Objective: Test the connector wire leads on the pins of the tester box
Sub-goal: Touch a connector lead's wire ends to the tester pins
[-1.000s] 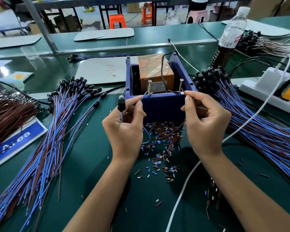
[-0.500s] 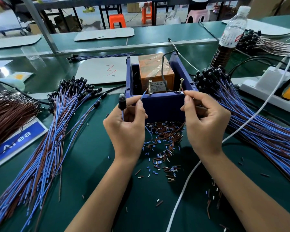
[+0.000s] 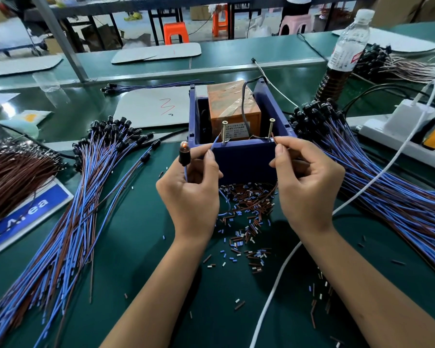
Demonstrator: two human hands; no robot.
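Head view: left hand (image 3: 190, 194), right hand (image 3: 308, 187) pinch leads on pins (image 3: 223, 131).

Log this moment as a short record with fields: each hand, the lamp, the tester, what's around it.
left hand: pinches blue lead at left pin, holds lamp
right hand: pinches brown lead at right pin
lamp: glowing orange
tester box: blue, orange unit inside
table: wire bundles both sides, cut insulation bits in front of box
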